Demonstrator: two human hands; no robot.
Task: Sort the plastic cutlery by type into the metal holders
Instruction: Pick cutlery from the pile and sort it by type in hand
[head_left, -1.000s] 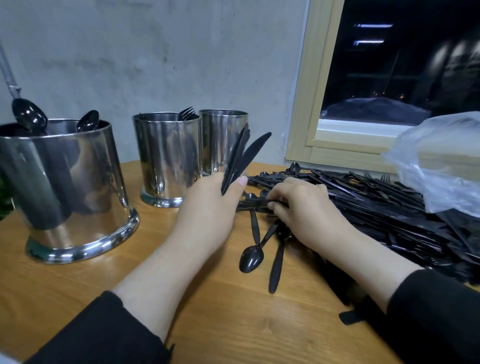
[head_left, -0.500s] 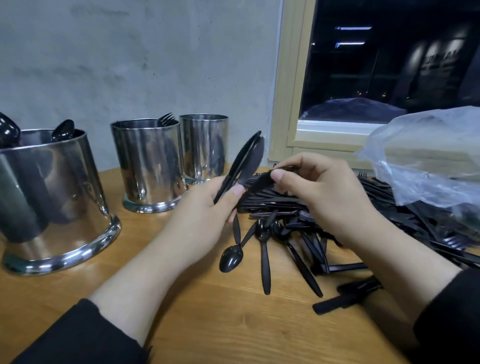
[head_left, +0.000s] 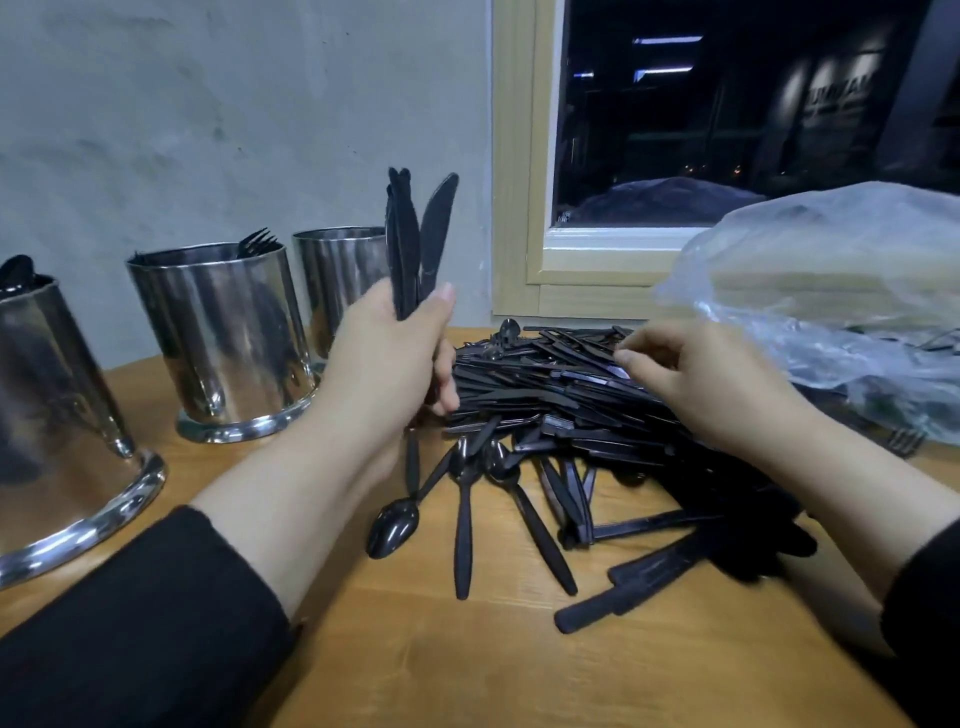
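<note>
My left hand (head_left: 387, 358) grips a bunch of black plastic knives (head_left: 413, 244), held upright with the blades up. My right hand (head_left: 701, 379) rests on top of the big pile of black cutlery (head_left: 550, 395), fingertips pinching at a piece; whether it holds one is unclear. Three metal holders stand at the left: a large one (head_left: 57, 415) with spoons, a middle one (head_left: 223, 338) with a fork sticking out, and a far one (head_left: 337, 275) partly hidden behind my left hand. A loose spoon (head_left: 392, 527) lies in front of the pile.
A crumpled clear plastic bag (head_left: 831, 296) lies at the right over part of the pile. A fork (head_left: 904, 441) pokes out beneath it. The wooden table (head_left: 441, 660) meets a grey wall and a window frame (head_left: 514, 208) behind.
My left hand has risen and turned the knives upright. My right hand handed over its knife and moved back down onto the top of the pile.
</note>
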